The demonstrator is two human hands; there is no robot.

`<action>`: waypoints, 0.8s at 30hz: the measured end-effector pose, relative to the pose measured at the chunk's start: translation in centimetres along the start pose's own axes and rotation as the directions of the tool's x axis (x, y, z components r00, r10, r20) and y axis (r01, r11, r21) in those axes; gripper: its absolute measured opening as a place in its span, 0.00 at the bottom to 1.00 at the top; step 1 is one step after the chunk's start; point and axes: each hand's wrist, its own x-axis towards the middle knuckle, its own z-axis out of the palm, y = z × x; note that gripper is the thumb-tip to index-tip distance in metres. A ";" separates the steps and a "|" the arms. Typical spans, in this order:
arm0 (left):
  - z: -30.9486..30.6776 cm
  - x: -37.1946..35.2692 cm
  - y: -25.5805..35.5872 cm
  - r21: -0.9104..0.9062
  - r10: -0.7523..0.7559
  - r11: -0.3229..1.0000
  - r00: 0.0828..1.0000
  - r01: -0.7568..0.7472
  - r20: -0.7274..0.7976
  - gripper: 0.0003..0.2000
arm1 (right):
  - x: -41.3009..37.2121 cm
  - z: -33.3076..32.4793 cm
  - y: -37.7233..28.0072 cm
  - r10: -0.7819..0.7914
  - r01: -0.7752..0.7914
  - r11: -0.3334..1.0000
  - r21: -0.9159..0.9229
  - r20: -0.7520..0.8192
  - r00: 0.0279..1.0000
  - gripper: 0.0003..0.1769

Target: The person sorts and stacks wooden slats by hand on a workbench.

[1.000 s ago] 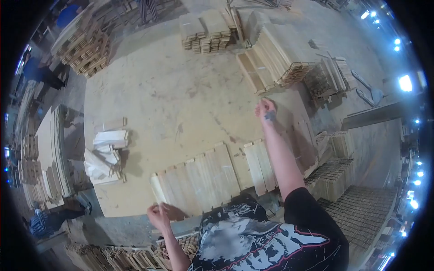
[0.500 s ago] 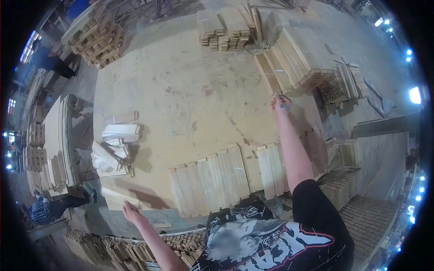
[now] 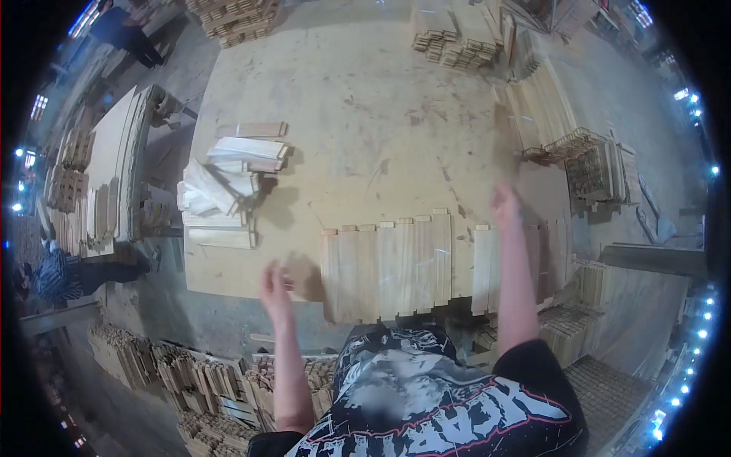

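My right hand (image 3: 505,206) is closed on the near end of a wooden board (image 3: 503,145), which is smeared by motion and points away from me. Below that hand lies a short row of boards (image 3: 484,266), partly covered by my forearm. My left hand (image 3: 276,283) hovers over the table's near edge with its fingers apart and nothing in them. Just right of it, a wider row of boards (image 3: 387,265) lies side by side. Beyond the left hand, a single pale board (image 3: 221,238) rests in front of a loose heap of whitish boards (image 3: 217,186).
The large worktable (image 3: 343,160) carries stacked boards (image 3: 449,34) at its far side and another stack (image 3: 541,99) at the right. More wood stacks (image 3: 205,381) stand below the near edge. Two people are at the left, one (image 3: 126,34) standing farther off.
My left hand has let go of a pale board, now lying by the heap, and moved right. My right hand has drawn a board from the right stack toward me. The view has shifted.
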 end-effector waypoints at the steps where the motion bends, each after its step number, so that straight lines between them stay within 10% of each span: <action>1: 1.6 -1.6 0.4 -0.012 -0.001 1.000 0.996 0.002 0.094 0.15 | -3.8 0.9 1.1 0.030 -0.030 0.999 0.009 0.037 0.999 0.18; 5: 6.2 -5.1 0.3 -0.119 0.056 0.993 0.936 -0.015 0.347 0.13 | -9.6 -0.1 5.1 0.074 -0.074 0.997 0.032 -0.002 0.997 0.23; 17: -7.4 4.9 1.4 0.036 0.180 0.984 0.965 -0.176 -0.189 0.12 | -9.7 3.3 2.5 -0.101 0.106 0.897 -0.429 0.034 0.994 0.29; 20: -5.1 3.3 1.6 0.032 0.179 0.984 0.970 -0.176 -0.163 0.12 | -0.2 3.9 6.0 -0.392 0.360 0.616 -0.701 0.124 0.911 0.35; 24: 0.1 -1.8 -0.9 0.074 0.116 0.990 0.993 -0.117 0.019 0.11 | -0.3 13.3 3.7 -0.507 0.166 0.210 -0.963 0.038 0.861 0.52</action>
